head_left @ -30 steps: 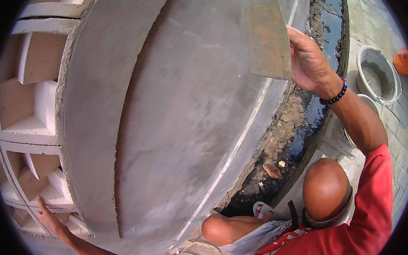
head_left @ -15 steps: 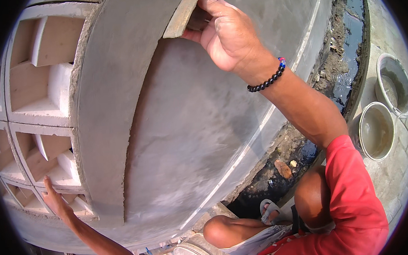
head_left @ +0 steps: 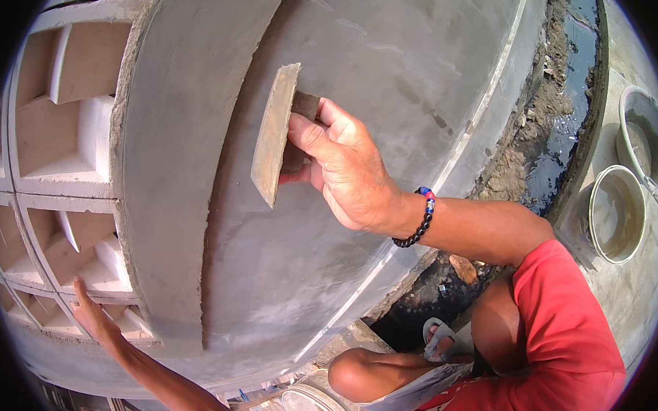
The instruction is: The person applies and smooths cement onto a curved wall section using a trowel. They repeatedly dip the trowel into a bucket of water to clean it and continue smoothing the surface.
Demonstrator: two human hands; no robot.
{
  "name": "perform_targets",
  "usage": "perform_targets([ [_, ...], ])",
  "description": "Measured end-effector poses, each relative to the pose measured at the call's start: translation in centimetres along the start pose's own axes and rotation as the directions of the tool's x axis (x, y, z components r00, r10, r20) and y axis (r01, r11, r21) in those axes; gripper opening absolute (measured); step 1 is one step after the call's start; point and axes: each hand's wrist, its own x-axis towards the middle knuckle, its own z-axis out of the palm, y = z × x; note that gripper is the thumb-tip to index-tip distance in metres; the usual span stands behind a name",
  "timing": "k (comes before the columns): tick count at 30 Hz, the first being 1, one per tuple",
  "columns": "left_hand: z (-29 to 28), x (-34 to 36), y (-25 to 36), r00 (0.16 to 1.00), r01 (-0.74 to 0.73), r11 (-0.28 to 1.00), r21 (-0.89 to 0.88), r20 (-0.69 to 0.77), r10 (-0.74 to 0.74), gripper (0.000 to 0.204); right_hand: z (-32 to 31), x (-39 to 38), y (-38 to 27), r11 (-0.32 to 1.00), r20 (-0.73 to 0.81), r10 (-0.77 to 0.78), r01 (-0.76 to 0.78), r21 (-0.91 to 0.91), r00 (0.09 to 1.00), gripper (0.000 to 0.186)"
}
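Note:
My right hand [head_left: 342,164], with a beaded bracelet on the wrist, grips a flat, mortar-stained rectangular trowel [head_left: 274,134] by its back, the blade edge-on near the recessed edge of a raised plaster band [head_left: 162,176]. Whether the trowel touches the smooth grey plastered wall [head_left: 360,72] I cannot tell. At lower left my left hand [head_left: 91,313] rests its fingers on white ventilation blocks [head_left: 57,203] set in the wall, its grip partly hidden.
Along the wall's foot runs a ditch [head_left: 573,84] of dark water and rubble. On the concrete ledge beside it stand two pails [head_left: 616,215], another [head_left: 312,404] at the bottom. My bent legs [head_left: 366,373] are in the lower part.
My right hand and trowel have moved from the upper right leftward across the wall, then down from the upper edge of the band. My left hand stays on the blocks.

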Motion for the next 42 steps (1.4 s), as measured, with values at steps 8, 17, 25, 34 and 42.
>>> perform_targets([
  [8,0.5,-1.2,1.0,0.995,-0.026,0.998,-0.050,-0.100,0.021,0.063,-0.5,6.1,-5.1,0.981,0.106,-0.193,0.191,0.026,0.976,0.036],
  [17,1.0,-0.6,1.4,0.989,-0.028,1.000,-0.013,-0.145,0.026,0.062,3.7,-2.0,4.5,0.981,0.074,0.193,-0.192,-0.016,0.978,0.030],
  [25,0.0,-1.8,2.2,0.988,0.026,0.999,0.030,-0.155,-0.021,0.051,-2.7,-0.6,-2.0,0.987,0.086,-0.158,0.161,-0.023,0.984,0.022],
  [34,-0.2,-1.2,1.9,0.988,0.034,0.999,0.009,-0.151,-0.033,0.047,-3.0,5.9,-7.4,0.978,0.175,-0.209,0.202,0.055,0.962,0.025],
  [42,1.4,-1.8,2.6,0.989,-0.013,0.999,-0.038,-0.145,0.008,0.052,1.8,-1.4,3.7,0.974,0.158,0.226,-0.227,-0.011,0.961,0.030],
])
